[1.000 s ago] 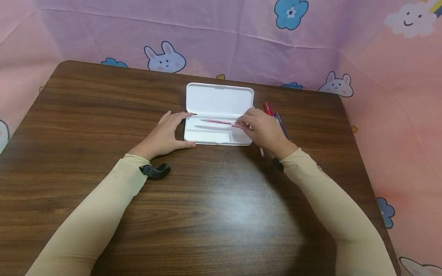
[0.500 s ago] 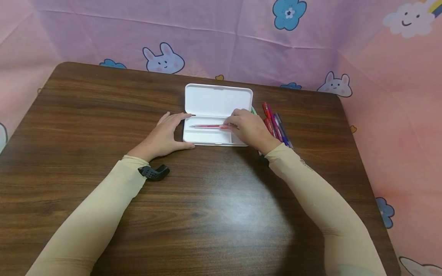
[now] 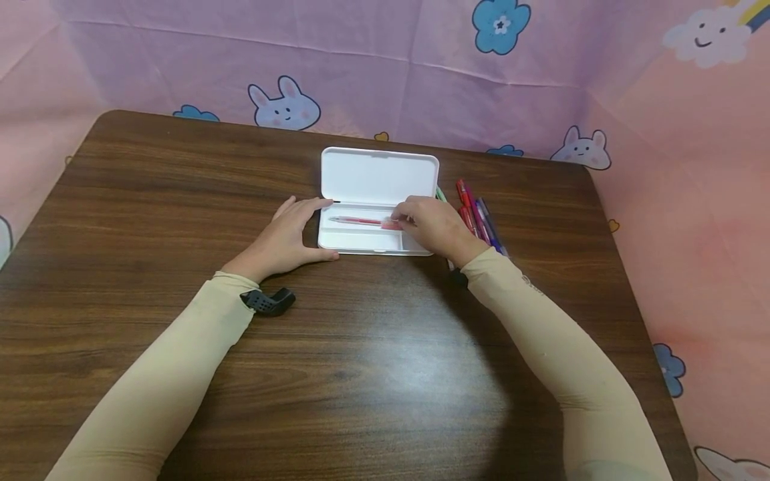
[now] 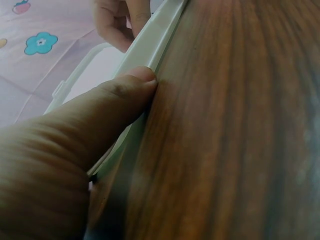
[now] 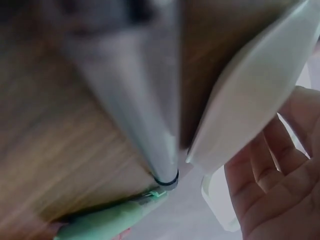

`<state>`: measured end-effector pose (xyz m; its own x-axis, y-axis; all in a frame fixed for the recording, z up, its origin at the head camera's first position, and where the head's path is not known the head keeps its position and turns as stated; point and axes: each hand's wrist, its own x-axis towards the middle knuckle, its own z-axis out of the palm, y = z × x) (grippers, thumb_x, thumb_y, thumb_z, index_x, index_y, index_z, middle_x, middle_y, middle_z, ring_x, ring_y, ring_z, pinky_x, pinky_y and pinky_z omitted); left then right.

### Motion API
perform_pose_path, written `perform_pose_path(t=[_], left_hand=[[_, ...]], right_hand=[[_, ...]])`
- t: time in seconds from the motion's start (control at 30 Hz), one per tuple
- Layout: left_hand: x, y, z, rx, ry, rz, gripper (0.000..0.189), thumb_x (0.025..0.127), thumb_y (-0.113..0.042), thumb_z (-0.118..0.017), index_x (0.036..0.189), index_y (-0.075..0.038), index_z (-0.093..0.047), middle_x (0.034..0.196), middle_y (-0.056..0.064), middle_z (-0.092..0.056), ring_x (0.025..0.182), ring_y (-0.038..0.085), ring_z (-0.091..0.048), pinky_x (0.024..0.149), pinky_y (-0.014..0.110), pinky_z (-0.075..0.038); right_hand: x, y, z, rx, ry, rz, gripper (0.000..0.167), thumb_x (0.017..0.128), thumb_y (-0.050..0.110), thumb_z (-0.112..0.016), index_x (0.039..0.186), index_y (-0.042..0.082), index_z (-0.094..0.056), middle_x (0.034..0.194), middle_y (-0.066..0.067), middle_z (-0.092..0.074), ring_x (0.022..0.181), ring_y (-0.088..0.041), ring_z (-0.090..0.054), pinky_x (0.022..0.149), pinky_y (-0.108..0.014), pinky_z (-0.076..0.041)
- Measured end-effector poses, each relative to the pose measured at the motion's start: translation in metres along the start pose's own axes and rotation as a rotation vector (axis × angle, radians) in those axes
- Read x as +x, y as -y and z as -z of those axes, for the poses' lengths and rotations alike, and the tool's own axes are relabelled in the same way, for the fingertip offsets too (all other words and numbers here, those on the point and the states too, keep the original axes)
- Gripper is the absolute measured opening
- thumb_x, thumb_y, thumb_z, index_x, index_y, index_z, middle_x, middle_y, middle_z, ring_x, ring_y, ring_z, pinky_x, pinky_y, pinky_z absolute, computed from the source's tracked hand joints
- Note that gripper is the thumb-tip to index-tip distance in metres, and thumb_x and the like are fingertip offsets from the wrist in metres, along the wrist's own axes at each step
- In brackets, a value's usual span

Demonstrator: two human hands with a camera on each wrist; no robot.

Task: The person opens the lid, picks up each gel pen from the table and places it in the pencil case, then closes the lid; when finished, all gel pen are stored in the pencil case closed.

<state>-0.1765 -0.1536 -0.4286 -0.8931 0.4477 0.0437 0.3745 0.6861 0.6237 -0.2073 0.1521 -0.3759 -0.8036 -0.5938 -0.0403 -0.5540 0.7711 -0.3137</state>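
1. Step in hand: the right hand appears to be laying the red pen in the case. The pen lies along the long back compartment, tip to the left, red end at the fingertips.
2. Whether those fingers pinch the pen or merely touch it, I cannot tell; the right wrist view does not show that contact.
3. The left hand seems to steady the case, thumb along the front edge, fingers apart from it at the back left corner.
4. The next move probably calls for easing the right fingers clear without dragging the pen.
5. The lid stands open behind, out of the way.
6. On the worktop, just right of the case, lie loose pens and a green pen; the right wrist could brush them.
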Motion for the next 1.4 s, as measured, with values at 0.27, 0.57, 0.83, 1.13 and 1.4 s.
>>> perform_pose_path(t=[0.27, 0.57, 0.83, 1.13, 1.4], left_hand=[[-0.001, 0.002, 0.000, 0.006, 0.002, 0.013, 0.102, 0.080, -0.051, -0.087, 0.160, -0.012, -0.036, 0.161, 0.013, -0.041, 0.152, 0.033, -0.033, 0.130, 0.046, -0.002], [0.000, 0.001, -0.001, 0.010, 0.007, 0.013, 0.102, 0.080, -0.052, -0.087, 0.160, -0.013, -0.036, 0.161, 0.012, -0.041, 0.151, 0.033, -0.033, 0.130, 0.045, -0.002], [0.001, 0.000, -0.003, 0.012, 0.005, 0.011, 0.102, 0.081, -0.053, -0.086, 0.160, -0.013, -0.036, 0.162, 0.012, -0.041, 0.152, 0.033, -0.033, 0.130, 0.046, -0.001], [0.000, -0.002, 0.001, 0.007, 0.013, 0.025, 0.102, 0.081, -0.053, -0.086, 0.160, -0.013, -0.035, 0.162, 0.012, -0.040, 0.153, 0.034, -0.031, 0.130, 0.046, -0.001], [0.000, 0.000, -0.001, 0.009, 0.012, 0.021, 0.103, 0.080, -0.054, -0.086, 0.161, -0.013, -0.035, 0.163, 0.012, -0.039, 0.152, 0.033, -0.031, 0.130, 0.046, -0.001]], right_hand=[[-0.001, -0.004, 0.005, 0.008, 0.046, -0.045, 0.024, 0.100, 0.021, -0.070, 0.122, 0.013, -0.075, 0.116, -0.004, -0.073, 0.104, -0.019, -0.067, 0.094, -0.039, -0.058], [-0.043, -0.027, 0.028, 0.020, -0.124, -0.027, 0.023, 0.097, 0.014, -0.073, 0.119, 0.006, -0.073, 0.107, -0.009, -0.069, 0.095, -0.023, -0.066, 0.079, -0.040, -0.058], [-0.107, -0.075, 0.053, 0.182, -0.150, -0.279, 0.040, 0.099, 0.016, -0.071, 0.136, 0.003, -0.062, 0.123, -0.018, -0.064, 0.107, -0.034, -0.064, 0.091, -0.053, -0.056], [-0.152, -0.100, 0.042, 0.343, -0.028, -0.472, 0.043, 0.102, 0.027, -0.067, 0.139, 0.007, -0.057, 0.130, -0.017, -0.064, 0.117, -0.034, -0.062, 0.100, -0.057, -0.053], [-0.154, -0.102, 0.030, 0.279, -0.025, -0.458, 0.030, 0.102, 0.017, -0.066, 0.128, 0.002, -0.064, 0.119, -0.019, -0.069, 0.106, -0.033, -0.066, 0.089, -0.051, -0.057]])
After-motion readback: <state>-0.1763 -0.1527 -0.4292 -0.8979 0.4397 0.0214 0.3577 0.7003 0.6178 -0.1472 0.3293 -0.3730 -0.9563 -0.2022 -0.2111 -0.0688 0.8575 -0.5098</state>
